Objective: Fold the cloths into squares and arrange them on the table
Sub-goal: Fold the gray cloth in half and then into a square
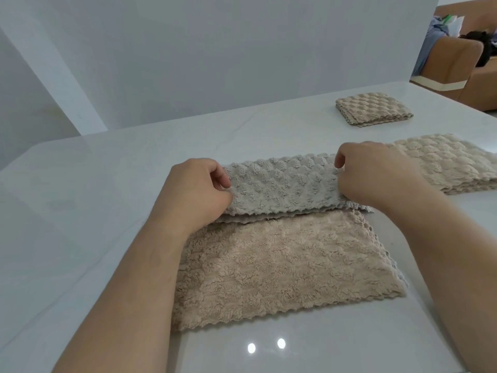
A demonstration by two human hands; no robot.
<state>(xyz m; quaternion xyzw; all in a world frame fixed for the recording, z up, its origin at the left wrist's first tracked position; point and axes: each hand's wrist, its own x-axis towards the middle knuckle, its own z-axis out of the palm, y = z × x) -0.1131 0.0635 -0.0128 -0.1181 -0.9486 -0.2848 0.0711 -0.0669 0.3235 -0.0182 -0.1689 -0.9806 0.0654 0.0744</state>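
**Item 1, cloth in work** (282, 265). It lies on the table (107, 184) straight ahead of me, between my forearms. The near part lies flat with its beige, fluffy side up. Its edges are scalloped.

**Item 2, folded band** (282, 184). This is the far part of the same cloth, turned over toward me so its grey, bubble-textured side shows. Its long axis runs left to right across my body. The crease is on the far side. The wavy free edges face me and show more than one layer.

**Item 3, left hand** (199, 189). It is at the left short end of the band, with fingers curled and pinching the fabric.

**Item 4, right hand** (373, 173). It is at the right short end, thumb raised and fingers pinching the cloth there.

Neither hand is nearer, as each holds its own end. I judge the next move depends on keeping both ends level, so the band travels toward me squarely over the beige half. The pile is soft and limp and will likely sag in the middle.

**Item 5, finished square** (373, 109). Beige and bubbled, it sits far right on the table, well apart from my hands.

**Item 6, waiting cloth** (443, 162). Cream and bubbled, it lies layered just beyond my right hand.

**Item 7, table surface.** White, glossy and stone-like, it reflects two lamps.
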